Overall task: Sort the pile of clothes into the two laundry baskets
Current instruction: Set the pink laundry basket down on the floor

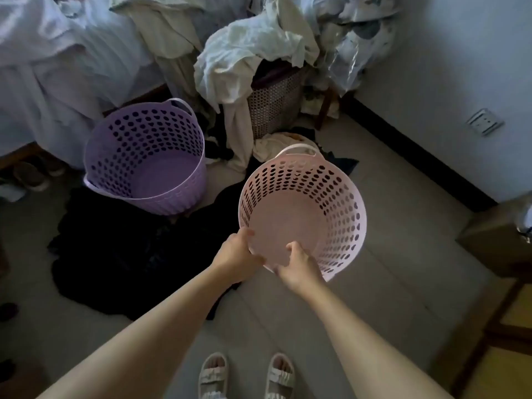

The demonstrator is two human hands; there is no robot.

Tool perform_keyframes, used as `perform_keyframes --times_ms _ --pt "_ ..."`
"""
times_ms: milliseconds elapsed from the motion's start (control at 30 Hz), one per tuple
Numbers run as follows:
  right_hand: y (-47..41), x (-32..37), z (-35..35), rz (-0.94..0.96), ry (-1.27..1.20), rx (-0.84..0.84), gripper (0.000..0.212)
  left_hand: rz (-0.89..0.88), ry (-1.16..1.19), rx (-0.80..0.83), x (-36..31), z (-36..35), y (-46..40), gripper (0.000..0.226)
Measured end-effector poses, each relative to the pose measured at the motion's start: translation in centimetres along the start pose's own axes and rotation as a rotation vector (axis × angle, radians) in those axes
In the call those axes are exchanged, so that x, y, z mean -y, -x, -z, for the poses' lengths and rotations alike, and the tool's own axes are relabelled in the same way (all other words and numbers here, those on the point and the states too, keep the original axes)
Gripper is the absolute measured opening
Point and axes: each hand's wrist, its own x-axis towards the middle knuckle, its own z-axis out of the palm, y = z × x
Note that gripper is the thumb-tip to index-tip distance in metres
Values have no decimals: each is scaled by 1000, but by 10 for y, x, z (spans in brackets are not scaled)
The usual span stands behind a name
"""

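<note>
Both hands, left hand (237,256) and right hand (298,264), grip the pink basket (342,203) by its near rim, clothes pile (247,53) beyond at upper centre

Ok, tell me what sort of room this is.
Most likely a bedroom at home. A bed with rumpled pale bedding fills the upper left, a woven hamper overflows with clothes against the wall, and dark clothes lie on the tiled floor beside the purple basket.
</note>
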Motion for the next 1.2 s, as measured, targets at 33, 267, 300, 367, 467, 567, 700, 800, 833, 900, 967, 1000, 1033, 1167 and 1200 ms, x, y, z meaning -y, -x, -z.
perform_keyframes --times_ms 33,267,300,367,467,567,700,800,833,900,967,1000,1033,1167,1200 --pt "-8 -4 -6 1 26 -3 57 -13 -48 16 2 -5 -9 69" --pt "-98 -41 -89 20 141 -55 55 11 -230 29 48 -52 -115 70" --pt "-110 -44 -102 17 164 -69 56 19 -251 38 59 -59 -130 71" --pt "-132 -48 -122 16 182 -70 63 23 -257 36 75 -69 -157 77" --pt "-157 -51 -147 46 196 -54 76 16 -191 -2 93 -81 -189 89" --pt "-180 -54 -165 74 190 -88 73 -30 -167 -47 100 -92 -212 92" --pt "-200 -57 -179 63 139 -115 57 -55 -105 -107 107 -99 -229 83" --pt "-203 -58 -177 58 107 -83 44 -19 -100 -156 106 -100 -236 77" --pt "-202 -58 -175 70 108 -87 41 -4 -101 -164 105 -99 -238 77" --pt "-199 -59 -170 83 202 -115 40 20 -85 -182 97 -98 -242 75" --pt "-194 -64 -163 107 331 -171 40 35 -53 -188 88 -98 -243 68" --pt "-192 -68 -159 107 353 -201 39 33 -39 -183 82 -98 -241 64" --pt "-189 -70 -153 119 363 -243 36 30 -26 -175 77 -99 -239 59" --pt "-173 -77 -122 88 457 -304 19 1 -14 -167 51 -103 -223 43" --pt "-171 -82 -117 82 474 -313 17 1 -14 -165 45 -104 -219 40"
